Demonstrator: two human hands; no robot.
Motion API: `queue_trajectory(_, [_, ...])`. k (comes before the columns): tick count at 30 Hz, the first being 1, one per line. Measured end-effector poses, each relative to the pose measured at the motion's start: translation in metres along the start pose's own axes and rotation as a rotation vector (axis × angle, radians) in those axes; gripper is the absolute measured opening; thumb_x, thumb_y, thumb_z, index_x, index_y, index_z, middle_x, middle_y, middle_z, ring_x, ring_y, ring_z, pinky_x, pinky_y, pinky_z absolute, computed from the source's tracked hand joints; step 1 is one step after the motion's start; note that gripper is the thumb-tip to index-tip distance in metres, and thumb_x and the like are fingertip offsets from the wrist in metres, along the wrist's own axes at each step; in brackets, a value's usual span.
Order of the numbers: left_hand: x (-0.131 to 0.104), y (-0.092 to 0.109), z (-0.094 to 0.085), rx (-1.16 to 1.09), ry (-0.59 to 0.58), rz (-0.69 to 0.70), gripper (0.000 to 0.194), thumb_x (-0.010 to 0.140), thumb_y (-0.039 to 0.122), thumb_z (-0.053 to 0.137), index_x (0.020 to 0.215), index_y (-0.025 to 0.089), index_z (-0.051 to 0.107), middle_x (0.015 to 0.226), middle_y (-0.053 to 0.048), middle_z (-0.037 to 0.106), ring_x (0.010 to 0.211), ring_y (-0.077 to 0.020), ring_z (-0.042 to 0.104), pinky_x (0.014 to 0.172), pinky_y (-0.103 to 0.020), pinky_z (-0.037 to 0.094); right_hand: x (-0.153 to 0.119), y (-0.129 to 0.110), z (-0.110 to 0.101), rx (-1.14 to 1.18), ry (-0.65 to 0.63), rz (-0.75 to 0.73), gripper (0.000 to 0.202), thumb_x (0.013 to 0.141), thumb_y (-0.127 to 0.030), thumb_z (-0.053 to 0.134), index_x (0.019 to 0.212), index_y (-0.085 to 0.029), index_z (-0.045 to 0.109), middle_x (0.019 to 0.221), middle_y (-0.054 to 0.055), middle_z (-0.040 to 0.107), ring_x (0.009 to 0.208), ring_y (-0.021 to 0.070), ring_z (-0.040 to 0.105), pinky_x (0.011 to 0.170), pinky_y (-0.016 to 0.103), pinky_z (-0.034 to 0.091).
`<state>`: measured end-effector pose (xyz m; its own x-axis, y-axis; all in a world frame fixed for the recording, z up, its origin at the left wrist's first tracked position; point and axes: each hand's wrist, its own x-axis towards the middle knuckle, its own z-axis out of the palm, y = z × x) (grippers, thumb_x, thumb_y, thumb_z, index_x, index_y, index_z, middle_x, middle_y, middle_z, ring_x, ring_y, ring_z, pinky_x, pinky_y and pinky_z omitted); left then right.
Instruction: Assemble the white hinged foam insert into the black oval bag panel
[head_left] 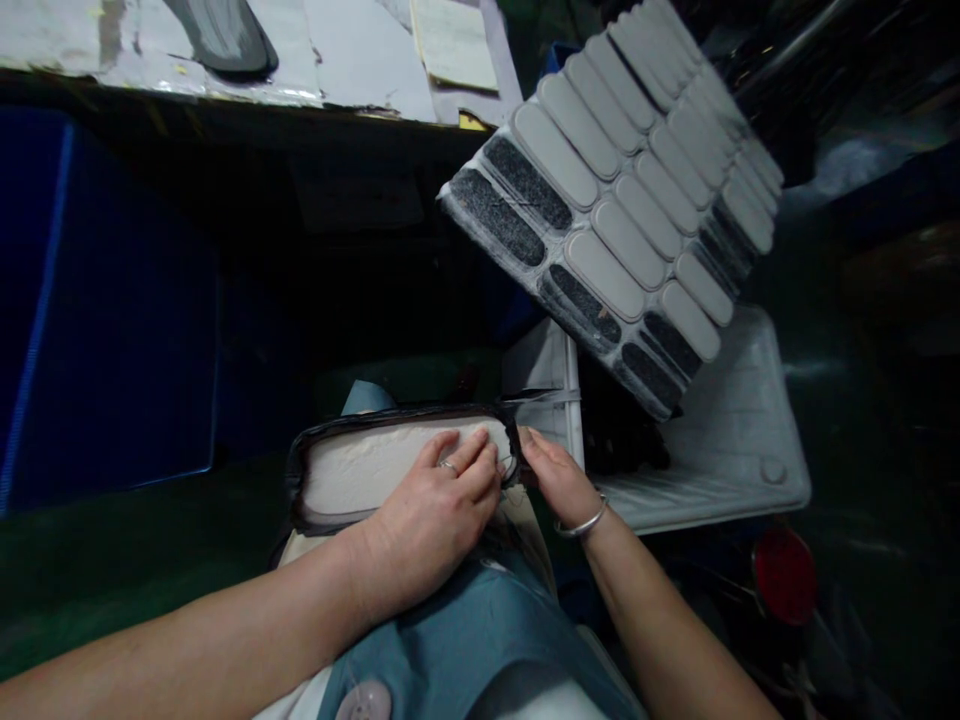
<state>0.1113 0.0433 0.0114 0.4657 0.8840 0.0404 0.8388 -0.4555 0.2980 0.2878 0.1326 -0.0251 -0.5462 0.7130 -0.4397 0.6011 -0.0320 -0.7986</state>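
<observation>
A long oval piece with a white inner face (pixel 360 465) and a dark raised rim lies across the lap, over a blue-green apron (pixel 450 640). My left hand (pixel 431 510), with a ring on one finger, presses its fingertips onto the white face near the right end. At that same end my right hand (pixel 559 480), a bracelet at its wrist, touches the outside of the dark rim, with its fingers close together. Part of the right hand's fingers is hidden behind the rim.
A tilted board (pixel 555 285) bearing rows of pale oval pads rests above a white crate (pixel 750 490) at the right. Blue bins (pixel 142 300) stand at left. A worktable (pixel 360 60) at the top holds a grey sole-shaped piece (pixel 225 35) and a paper pad (pixel 454 45).
</observation>
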Motion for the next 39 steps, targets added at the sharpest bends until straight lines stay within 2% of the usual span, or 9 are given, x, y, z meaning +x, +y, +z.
queue_trajectory(3, [0.000,-0.001,0.000,0.001,-0.010,0.009,0.037,0.094,0.027,0.042,0.126,0.013,0.054,0.133,-0.010,0.054,0.131,-0.0302,0.039,0.103,-0.046,0.030,-0.004,0.009,0.004,0.153,-0.036,0.031,0.050,0.098,-0.046,0.019,0.127,-0.022,0.053,0.128,0.008,0.058,0.106,0.0166,0.062,0.075,0.028,0.057])
queue_trajectory(9, [0.001,0.002,-0.002,0.009,-0.008,0.007,0.032,0.093,0.025,0.043,0.117,0.014,0.061,0.130,-0.010,0.056,0.128,-0.0325,0.043,0.101,-0.049,0.033,-0.004,-0.002,0.004,-0.042,0.070,-0.074,0.047,0.097,-0.041,0.025,0.128,-0.018,0.053,0.133,0.011,0.054,0.126,0.0190,0.047,0.111,0.039,0.034])
queue_trajectory(18, [0.003,0.003,-0.004,-0.004,0.013,-0.003,0.030,0.093,0.021,0.041,0.111,0.015,0.065,0.125,-0.009,0.060,0.124,-0.0320,0.048,0.100,-0.049,0.038,-0.008,-0.030,0.009,-0.651,0.193,0.025,0.048,0.095,-0.027,0.026,0.132,-0.009,0.050,0.117,0.020,0.062,0.097,0.0293,0.065,0.081,0.045,0.053])
queue_trajectory(22, [0.002,0.000,-0.005,-0.009,-0.011,0.002,0.034,0.093,0.023,0.043,0.121,0.013,0.059,0.129,-0.010,0.057,0.126,-0.0316,0.047,0.100,-0.047,0.039,-0.004,-0.015,-0.001,-0.150,0.035,-0.016,0.046,0.096,-0.037,0.030,0.123,-0.014,0.058,0.120,0.015,0.063,0.112,0.0256,0.059,0.095,0.043,0.049])
queue_trajectory(25, [0.001,-0.001,-0.004,-0.005,-0.024,0.010,0.037,0.092,0.025,0.043,0.124,0.012,0.056,0.131,-0.011,0.056,0.127,-0.0320,0.045,0.101,-0.047,0.038,-0.001,0.001,-0.011,0.368,-0.208,0.189,0.046,0.092,-0.051,0.040,0.126,-0.023,0.056,0.122,0.007,0.061,0.105,0.0228,0.062,0.079,0.039,0.058])
queue_trajectory(28, [0.001,-0.001,-0.003,0.000,-0.014,0.009,0.036,0.092,0.025,0.042,0.123,0.013,0.057,0.131,-0.011,0.056,0.127,-0.0320,0.045,0.101,-0.047,0.038,-0.001,0.004,-0.015,0.542,-0.268,0.339,0.052,0.087,-0.055,0.048,0.130,-0.026,0.051,0.127,0.006,0.057,0.102,0.0226,0.063,0.068,0.037,0.061])
queue_trajectory(32, [0.001,0.001,-0.003,0.002,-0.001,0.002,0.033,0.092,0.023,0.041,0.117,0.015,0.062,0.129,-0.009,0.057,0.126,-0.0315,0.046,0.100,-0.047,0.039,-0.002,-0.007,-0.011,0.282,-0.152,0.308,0.048,0.090,-0.052,0.043,0.125,-0.022,0.056,0.127,0.009,0.057,0.104,0.0238,0.062,0.068,0.035,0.061])
queue_trajectory(36, [0.001,0.003,-0.002,0.007,0.011,0.001,0.032,0.092,0.020,0.040,0.112,0.014,0.065,0.127,-0.011,0.058,0.125,-0.0328,0.047,0.101,-0.048,0.039,-0.004,-0.026,-0.004,-0.225,-0.034,0.026,0.043,0.096,-0.035,0.029,0.119,-0.016,0.061,0.117,0.013,0.063,0.110,0.0230,0.058,0.096,0.041,0.049])
queue_trajectory(39, [0.001,0.004,-0.001,0.023,0.028,0.008,0.032,0.092,0.018,0.041,0.112,0.012,0.065,0.126,-0.012,0.058,0.124,-0.0341,0.048,0.101,-0.049,0.038,-0.004,-0.041,0.001,-0.535,-0.002,0.065,0.047,0.096,-0.028,0.025,0.130,-0.011,0.052,0.117,0.018,0.062,0.108,0.0263,0.060,0.097,0.045,0.046])
